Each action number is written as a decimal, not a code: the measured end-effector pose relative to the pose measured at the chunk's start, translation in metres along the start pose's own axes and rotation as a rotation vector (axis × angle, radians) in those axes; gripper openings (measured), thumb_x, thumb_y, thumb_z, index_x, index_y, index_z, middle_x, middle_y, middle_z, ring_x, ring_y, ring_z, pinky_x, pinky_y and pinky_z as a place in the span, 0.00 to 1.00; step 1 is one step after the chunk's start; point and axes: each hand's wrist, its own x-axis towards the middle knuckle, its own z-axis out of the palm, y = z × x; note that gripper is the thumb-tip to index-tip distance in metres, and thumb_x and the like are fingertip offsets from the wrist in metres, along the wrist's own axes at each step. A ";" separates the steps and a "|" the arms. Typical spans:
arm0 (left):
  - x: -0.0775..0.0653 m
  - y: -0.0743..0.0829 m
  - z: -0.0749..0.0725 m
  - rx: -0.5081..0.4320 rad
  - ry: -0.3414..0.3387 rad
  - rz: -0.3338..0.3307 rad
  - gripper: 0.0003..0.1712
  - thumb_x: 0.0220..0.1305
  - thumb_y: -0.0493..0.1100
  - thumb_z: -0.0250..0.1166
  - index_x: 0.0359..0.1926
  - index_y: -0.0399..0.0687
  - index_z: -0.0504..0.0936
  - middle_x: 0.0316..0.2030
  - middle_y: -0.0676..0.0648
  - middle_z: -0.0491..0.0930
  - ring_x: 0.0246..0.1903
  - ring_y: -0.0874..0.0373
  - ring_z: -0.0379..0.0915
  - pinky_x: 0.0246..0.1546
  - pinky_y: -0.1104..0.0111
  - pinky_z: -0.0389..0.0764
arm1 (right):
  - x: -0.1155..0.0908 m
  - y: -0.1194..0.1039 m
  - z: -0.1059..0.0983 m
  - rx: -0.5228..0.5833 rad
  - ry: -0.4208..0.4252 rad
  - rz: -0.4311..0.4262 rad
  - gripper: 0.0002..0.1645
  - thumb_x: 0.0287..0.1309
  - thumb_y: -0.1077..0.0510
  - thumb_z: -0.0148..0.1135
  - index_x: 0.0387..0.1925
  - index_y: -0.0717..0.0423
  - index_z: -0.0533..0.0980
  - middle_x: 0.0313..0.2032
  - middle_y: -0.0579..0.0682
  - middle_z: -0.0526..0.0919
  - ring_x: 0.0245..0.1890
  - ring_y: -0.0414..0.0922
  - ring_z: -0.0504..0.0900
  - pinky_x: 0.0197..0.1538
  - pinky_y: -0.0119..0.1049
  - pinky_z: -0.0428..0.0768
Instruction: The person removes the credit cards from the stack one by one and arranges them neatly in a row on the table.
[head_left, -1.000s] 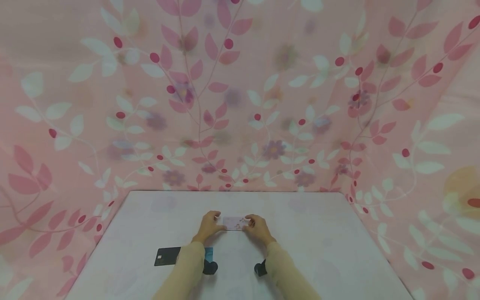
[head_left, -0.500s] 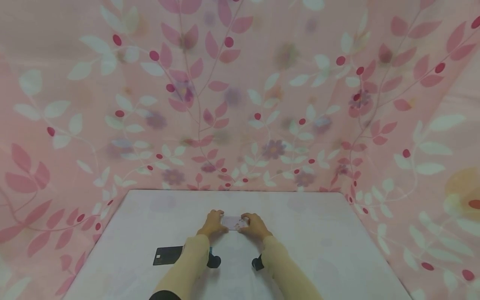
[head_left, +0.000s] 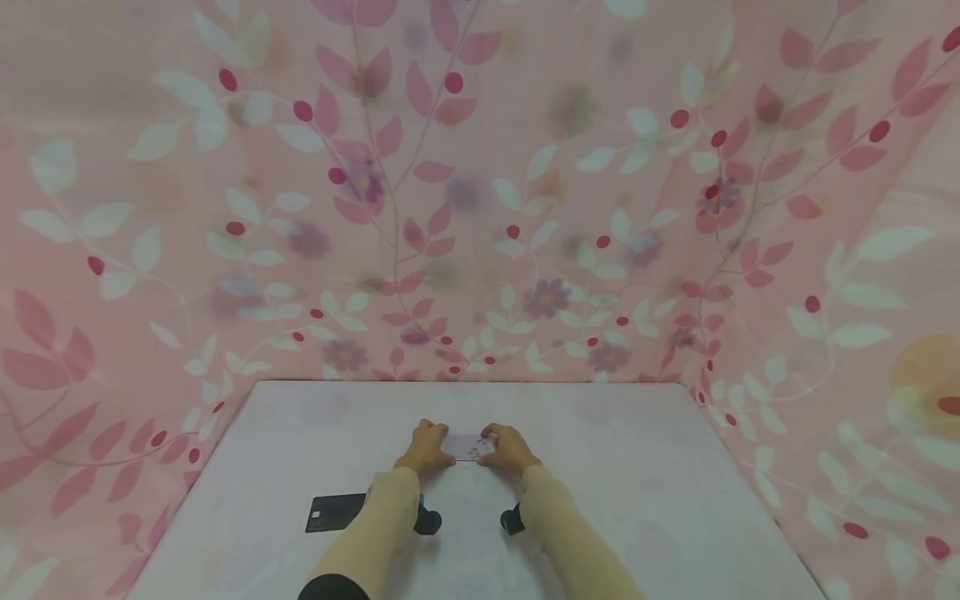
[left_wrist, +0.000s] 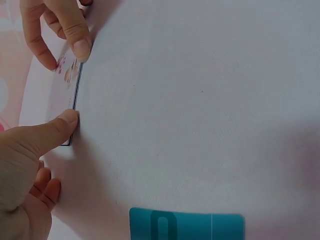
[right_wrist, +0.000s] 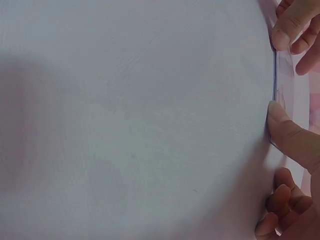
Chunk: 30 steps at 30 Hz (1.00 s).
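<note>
A pale pink card with a small floral print lies flat at the middle of the table in the head view. My left hand holds its left end, thumb on the near edge and fingers at the far side. The right hand grips the right end in the same way. In the left wrist view a dark line runs along the near long edge of the card, between the two thumbs. Only part of the card shows at the right side of the right wrist view.
A black card with a chip lies left of the left forearm, its right part hidden under the sleeve. A teal card shows at the bottom of the left wrist view. A patterned pink cloth hangs behind the white table.
Both hands have come closer together over the card's ends, the left moving right and the right moving left. The left sleeve now covers the teal piece seen earlier in the head view.
</note>
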 end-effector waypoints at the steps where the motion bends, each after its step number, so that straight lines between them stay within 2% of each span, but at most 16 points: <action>1: 0.000 0.000 0.000 0.005 -0.005 0.002 0.37 0.45 0.41 0.75 0.57 0.33 0.73 0.49 0.35 0.66 0.51 0.40 0.63 0.54 0.48 0.67 | 0.001 -0.001 0.000 0.003 -0.005 0.012 0.27 0.41 0.60 0.75 0.47 0.57 0.76 0.41 0.56 0.78 0.40 0.51 0.73 0.50 0.52 0.72; 8: 0.002 -0.002 0.003 0.019 -0.021 -0.002 0.35 0.46 0.42 0.74 0.56 0.35 0.74 0.47 0.37 0.65 0.48 0.43 0.62 0.51 0.47 0.68 | 0.006 0.000 0.003 -0.014 -0.014 0.074 0.29 0.38 0.60 0.76 0.45 0.54 0.73 0.43 0.57 0.75 0.41 0.51 0.70 0.52 0.52 0.70; 14: 0.004 -0.008 0.009 0.011 0.021 0.016 0.33 0.45 0.42 0.75 0.53 0.38 0.77 0.46 0.37 0.67 0.47 0.43 0.63 0.50 0.48 0.68 | 0.003 -0.001 0.006 0.002 0.020 0.073 0.31 0.36 0.60 0.77 0.45 0.53 0.71 0.40 0.55 0.71 0.39 0.50 0.70 0.51 0.50 0.71; 17: 0.005 -0.011 0.012 -0.016 0.054 0.036 0.32 0.43 0.41 0.76 0.52 0.39 0.78 0.45 0.37 0.67 0.45 0.43 0.63 0.49 0.49 0.69 | 0.000 -0.003 0.004 0.038 0.019 0.054 0.32 0.37 0.62 0.76 0.46 0.56 0.71 0.37 0.54 0.74 0.37 0.49 0.71 0.47 0.48 0.73; 22: 0.006 -0.016 0.018 -0.073 0.085 0.031 0.31 0.43 0.40 0.76 0.52 0.41 0.78 0.45 0.39 0.67 0.46 0.44 0.62 0.49 0.49 0.69 | -0.005 -0.002 0.004 0.124 0.024 0.031 0.32 0.38 0.66 0.75 0.48 0.59 0.69 0.32 0.55 0.75 0.31 0.46 0.70 0.39 0.41 0.70; 30: 0.009 -0.024 0.024 -0.099 0.153 0.075 0.33 0.41 0.39 0.76 0.53 0.41 0.77 0.47 0.37 0.67 0.47 0.43 0.65 0.52 0.50 0.69 | -0.014 0.004 0.009 0.203 0.094 -0.059 0.37 0.41 0.67 0.72 0.55 0.62 0.67 0.30 0.54 0.79 0.28 0.42 0.72 0.37 0.37 0.72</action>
